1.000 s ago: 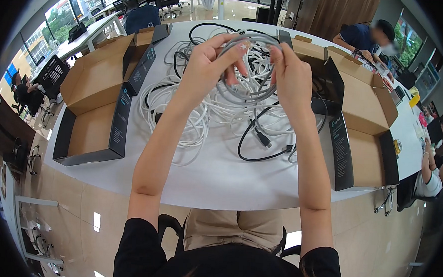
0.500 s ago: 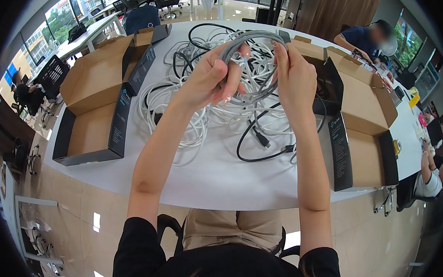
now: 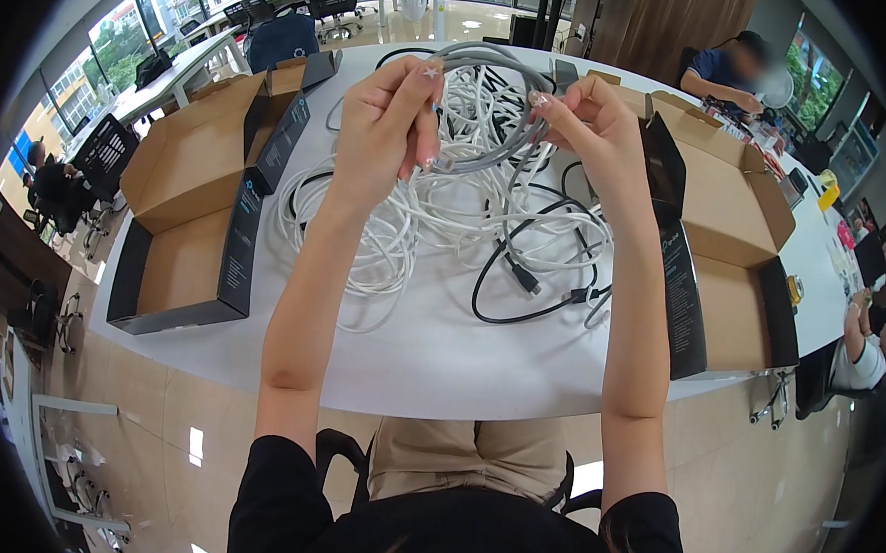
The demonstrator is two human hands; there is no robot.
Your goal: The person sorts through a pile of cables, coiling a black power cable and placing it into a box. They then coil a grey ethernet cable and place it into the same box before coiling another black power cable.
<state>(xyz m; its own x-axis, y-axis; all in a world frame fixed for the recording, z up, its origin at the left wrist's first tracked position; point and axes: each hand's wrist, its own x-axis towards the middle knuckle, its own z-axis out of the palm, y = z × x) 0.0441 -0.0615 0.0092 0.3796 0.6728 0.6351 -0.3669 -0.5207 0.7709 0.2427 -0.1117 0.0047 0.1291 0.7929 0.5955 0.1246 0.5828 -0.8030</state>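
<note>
Both my hands are raised above a white table [image 3: 439,356] and hold a coiled grey cable [image 3: 489,154] between them. My left hand [image 3: 386,123] grips the coil's left side, with the cable's clear plug end near its fingers. My right hand [image 3: 596,124] pinches the coil's right side. Beneath the coil lies a tangled heap of white cables [image 3: 416,215] and a black cable [image 3: 513,280] with plugs.
An open cardboard box [image 3: 192,193] with black sleeves stands at the left, another open box [image 3: 730,242] at the right. Another person [image 3: 734,71] sits at the table's far right corner. Further people sit at the right edge and at far left. Office chairs stand beyond the table.
Both hands have lifted the grey coil higher and spread slightly apart. The left hand has shifted its grip on the coil's side.
</note>
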